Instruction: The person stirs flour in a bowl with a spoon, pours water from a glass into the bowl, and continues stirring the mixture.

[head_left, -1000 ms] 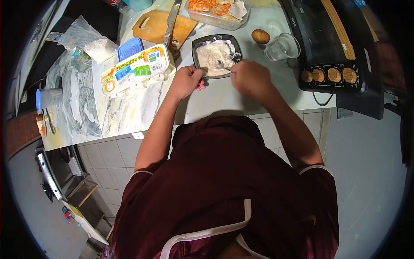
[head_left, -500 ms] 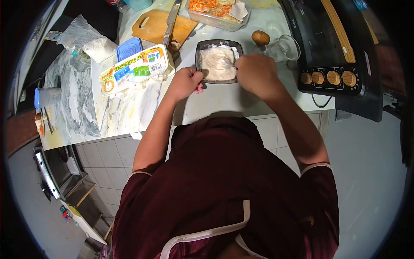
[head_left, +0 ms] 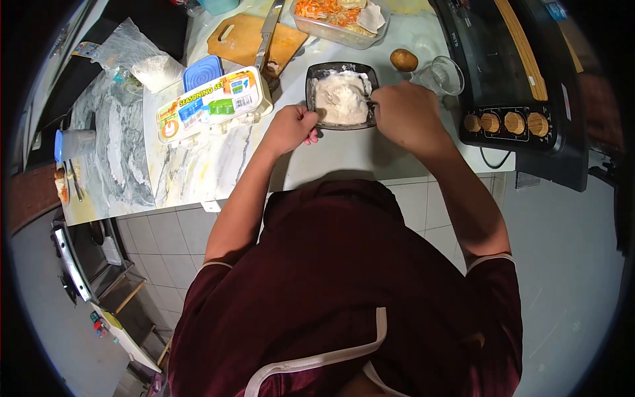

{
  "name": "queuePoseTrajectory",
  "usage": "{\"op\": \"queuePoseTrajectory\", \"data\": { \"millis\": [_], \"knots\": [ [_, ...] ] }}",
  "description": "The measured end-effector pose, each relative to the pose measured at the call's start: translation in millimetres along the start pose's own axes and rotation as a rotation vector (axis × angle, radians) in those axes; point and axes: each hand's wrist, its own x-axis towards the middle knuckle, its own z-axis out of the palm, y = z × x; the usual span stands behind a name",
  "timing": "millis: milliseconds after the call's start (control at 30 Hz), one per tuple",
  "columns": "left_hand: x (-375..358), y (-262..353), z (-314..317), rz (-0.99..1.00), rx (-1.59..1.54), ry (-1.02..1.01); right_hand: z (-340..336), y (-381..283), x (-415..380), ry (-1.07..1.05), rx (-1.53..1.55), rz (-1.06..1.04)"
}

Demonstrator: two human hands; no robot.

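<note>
A black square bowl (head_left: 331,126) sits on the counter in front of me, holding a pale, sticky, dough-like mixture (head_left: 340,98). White powder clings to the bowl's inner far side. My left hand (head_left: 291,129) is closed on the bowl's near left corner, thumb at the rim. At the right rim, my right hand (head_left: 409,116) is closed in a fist, knuckles up. Whatever it may hold is hidden beneath the fingers. A brown round potato-like item (head_left: 403,60) and a clear glass (head_left: 444,75) lie just beyond my right hand.
A seasoning set box (head_left: 210,104) and a bag of white powder (head_left: 156,71) are on the left. Behind are a cutting board (head_left: 235,41), a knife (head_left: 268,30) and a plastic tub of shredded orange food (head_left: 350,34). A black toaster oven (head_left: 509,73) stands right.
The mixture is heaped into a rougher lump than before. My right hand has shifted slightly right and turned a little. The whole view has slid slightly, and my left hand stays at the bowl.
</note>
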Motion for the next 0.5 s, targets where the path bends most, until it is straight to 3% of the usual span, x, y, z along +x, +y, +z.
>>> {"op": "queuePoseTrajectory", "data": {
  "millis": [133,200,433,500],
  "knots": [
    [2,0,0,-0.001,0.019,-0.022,18,9,-4,0.106,0.024,-0.018],
    [2,0,-1,-0.007,0.012,-0.024,35,12,-7,0.290,0.049,-0.062],
    [3,-5,0,0.009,-0.037,-0.013,62,21,-22,0.309,0.280,-0.082],
    [2,-6,1,0.004,-0.044,-0.020,61,23,-29,0.452,0.384,-0.170]
  ]
}}
